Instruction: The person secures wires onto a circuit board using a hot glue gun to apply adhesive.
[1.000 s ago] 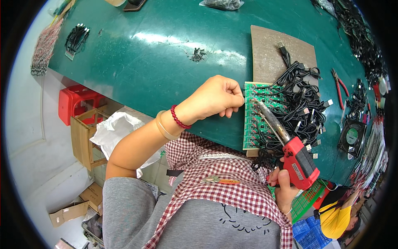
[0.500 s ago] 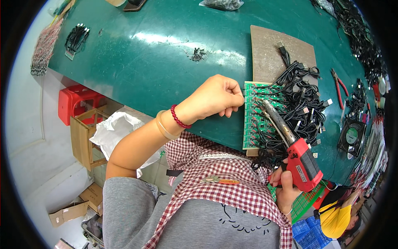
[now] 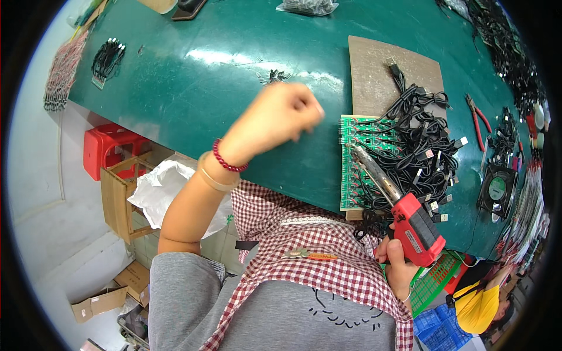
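My right hand (image 3: 399, 268) grips the red and black handle of a soldering gun (image 3: 417, 230). Its metal tip points up and left, over a green circuit board panel (image 3: 350, 175). Black USB cables (image 3: 418, 137) lie bundled across the panel's right side, with thin red and black wires at the board. To the left of the panel, my left hand (image 3: 280, 116) is over the table, slightly blurred, its fingers curled closed. Whether anything is pinched in them is hidden. Just beyond this hand lies a small pile of black parts with thin leads (image 3: 276, 76), partly covered by it.
A brown board (image 3: 380, 76) lies under the cables on the green table (image 3: 175, 99). Red-handled pliers (image 3: 481, 123) and a black fan (image 3: 496, 190) are at the right. A red stool (image 3: 105, 153) stands left, below table height. Another person in yellow (image 3: 477, 310) is at lower right.
My left hand has moved left and away from the panel's edge to the pile of small parts. The soldering gun has shifted slightly left and down, still in my right hand.
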Tool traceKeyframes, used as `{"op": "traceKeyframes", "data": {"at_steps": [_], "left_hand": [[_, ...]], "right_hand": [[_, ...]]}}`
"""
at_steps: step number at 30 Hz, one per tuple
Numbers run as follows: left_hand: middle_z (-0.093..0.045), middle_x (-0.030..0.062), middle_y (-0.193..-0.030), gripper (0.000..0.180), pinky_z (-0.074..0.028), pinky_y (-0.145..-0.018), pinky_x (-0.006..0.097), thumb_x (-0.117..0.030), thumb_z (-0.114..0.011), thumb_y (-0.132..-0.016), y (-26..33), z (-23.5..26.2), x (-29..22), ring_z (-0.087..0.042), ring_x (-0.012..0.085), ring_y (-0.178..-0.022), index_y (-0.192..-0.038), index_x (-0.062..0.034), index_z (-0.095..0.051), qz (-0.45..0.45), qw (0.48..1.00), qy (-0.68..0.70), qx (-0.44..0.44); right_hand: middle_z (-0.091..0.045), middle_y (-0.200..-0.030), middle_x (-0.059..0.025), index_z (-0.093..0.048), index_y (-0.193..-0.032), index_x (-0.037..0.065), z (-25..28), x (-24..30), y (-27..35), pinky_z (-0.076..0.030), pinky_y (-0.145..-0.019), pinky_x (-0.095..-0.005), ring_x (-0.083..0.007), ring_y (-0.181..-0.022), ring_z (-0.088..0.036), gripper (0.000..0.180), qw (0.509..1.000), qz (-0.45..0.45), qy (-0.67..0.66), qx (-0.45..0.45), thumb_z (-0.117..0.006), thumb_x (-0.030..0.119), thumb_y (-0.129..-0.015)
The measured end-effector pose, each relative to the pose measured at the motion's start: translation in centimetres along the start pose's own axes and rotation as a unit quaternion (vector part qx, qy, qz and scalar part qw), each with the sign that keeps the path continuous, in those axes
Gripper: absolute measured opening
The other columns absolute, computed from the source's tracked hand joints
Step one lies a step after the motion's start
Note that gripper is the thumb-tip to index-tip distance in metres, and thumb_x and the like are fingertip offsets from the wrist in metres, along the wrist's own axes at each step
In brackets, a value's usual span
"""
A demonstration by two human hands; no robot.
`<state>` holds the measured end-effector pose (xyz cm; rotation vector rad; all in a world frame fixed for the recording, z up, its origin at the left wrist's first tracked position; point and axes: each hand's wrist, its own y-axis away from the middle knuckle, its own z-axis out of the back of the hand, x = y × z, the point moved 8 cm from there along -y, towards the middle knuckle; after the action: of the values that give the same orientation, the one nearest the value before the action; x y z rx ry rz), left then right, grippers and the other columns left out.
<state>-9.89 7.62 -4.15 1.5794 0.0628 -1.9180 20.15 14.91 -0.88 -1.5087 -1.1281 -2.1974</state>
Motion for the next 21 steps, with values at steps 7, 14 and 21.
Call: {"op": "traceKeyframes", "data": {"at_steps": [7,14,21], "left_hand": [[-0.060,0.0111,-0.076,0.015,-0.045,-0.060,0.034,-0.011,-0.062,-0.076,-0.3,5.9,-0.2,-0.058,0.0249,-0.066,-0.083,0.0000,-0.056,-0.090,0.903,-0.344,-0.243],[-0.060,0.0105,-0.074,0.012,-0.045,-0.060,0.032,-0.008,-0.063,-0.075,0.1,5.5,-0.8,-0.057,0.0225,-0.065,-0.081,-0.0004,-0.056,-0.096,0.894,-0.351,-0.261],[-0.059,0.0089,-0.072,0.011,-0.045,-0.058,0.029,-0.004,-0.061,-0.077,0.9,6.2,-1.0,-0.053,0.0163,-0.059,-0.086,0.0013,-0.060,-0.186,0.907,-0.239,-0.291]], "right_hand": [[-0.047,-0.057,-0.0070,-0.043,-0.110,-0.002,0.3,0.3,0.0,-0.039,-0.049,-0.0274,-0.0131,-0.049,-0.043,0.040,0.996,0.022,-0.083,-0.023,-0.059,0.026,-0.085],[-0.046,-0.057,-0.0071,-0.045,-0.109,-0.003,-0.1,-0.1,-0.1,-0.040,-0.050,-0.0278,-0.0133,-0.047,-0.042,0.033,1.000,0.000,0.020,0.011,-0.055,0.017,-0.085],[-0.044,-0.055,-0.0066,-0.042,-0.110,-0.002,0.4,0.9,-0.1,-0.039,-0.047,-0.0279,-0.0134,-0.046,-0.042,0.040,0.995,0.055,-0.086,-0.014,-0.057,0.026,-0.086]]}}
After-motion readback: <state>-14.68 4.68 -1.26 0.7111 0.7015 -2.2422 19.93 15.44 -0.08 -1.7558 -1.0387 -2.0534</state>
